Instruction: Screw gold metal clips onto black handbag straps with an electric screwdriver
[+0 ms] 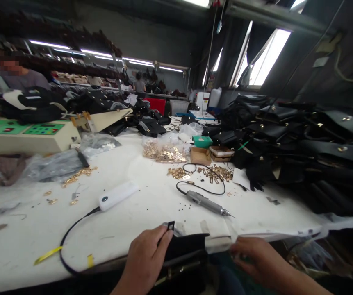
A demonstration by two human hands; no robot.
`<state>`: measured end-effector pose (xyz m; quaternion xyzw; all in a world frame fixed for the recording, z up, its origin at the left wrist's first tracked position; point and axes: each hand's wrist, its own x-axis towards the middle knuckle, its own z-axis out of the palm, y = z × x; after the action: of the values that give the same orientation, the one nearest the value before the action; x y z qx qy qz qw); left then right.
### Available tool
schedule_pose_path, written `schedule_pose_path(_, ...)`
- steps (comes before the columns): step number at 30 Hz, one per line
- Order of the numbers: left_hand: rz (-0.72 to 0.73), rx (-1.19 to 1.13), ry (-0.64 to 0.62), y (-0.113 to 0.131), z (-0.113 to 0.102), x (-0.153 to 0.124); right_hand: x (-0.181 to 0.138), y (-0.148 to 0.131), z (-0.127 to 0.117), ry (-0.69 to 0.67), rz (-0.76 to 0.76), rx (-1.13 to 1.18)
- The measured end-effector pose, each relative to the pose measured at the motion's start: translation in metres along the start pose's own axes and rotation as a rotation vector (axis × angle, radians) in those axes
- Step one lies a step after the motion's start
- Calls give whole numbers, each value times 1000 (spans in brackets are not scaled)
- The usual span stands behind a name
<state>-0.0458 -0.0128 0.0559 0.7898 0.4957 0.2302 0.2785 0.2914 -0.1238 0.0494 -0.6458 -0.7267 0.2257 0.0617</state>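
Note:
My left hand (147, 258) is closed on the edge of a black bag (188, 246) at the front edge of the table. A small dark rectangular fitting (170, 225) with a slot sticks up beside its thumb and forefinger. My right hand (256, 256), fingers curled together, is by a pale strip (217, 243) at the bag's right end. What it grips, if anything, is hidden. Beyond both hands, a grey electric screwdriver (205, 202) lies with its bit pointing right, its black cord looping behind it. Tiny dark screws are scattered to its left.
Gold metal fittings (217, 174) lie in piles near plastic bags of hardware (165, 150) and a small cardboard box (200, 156). Black bags (287, 135) are heaped at the right. A white corded device (119, 196) lies left, before a machine with green panels (42, 129). Other people stand farther back.

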Motion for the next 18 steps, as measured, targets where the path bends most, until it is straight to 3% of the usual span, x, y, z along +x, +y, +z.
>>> schedule_pose_path(3,-185,-174,-204,1,0,21,29,-24,-7,50,-37,217)
schedule_pose_path(6,-244,-383,-386,-2,4,39,60,-49,-13,111,-39,431)
schedule_pose_path(9,-254,-319,-366,-7,11,51,93,-61,-20,119,-14,540)
schedule_pose_path(13,-214,-80,-364,-9,19,51,146,-49,-28,156,5,528)
schedule_pose_path(16,-175,6,-443,-6,20,43,190,-28,-36,231,51,341)
schedule_pose_path(18,-181,61,-408,-5,19,40,217,-12,-42,265,100,184)
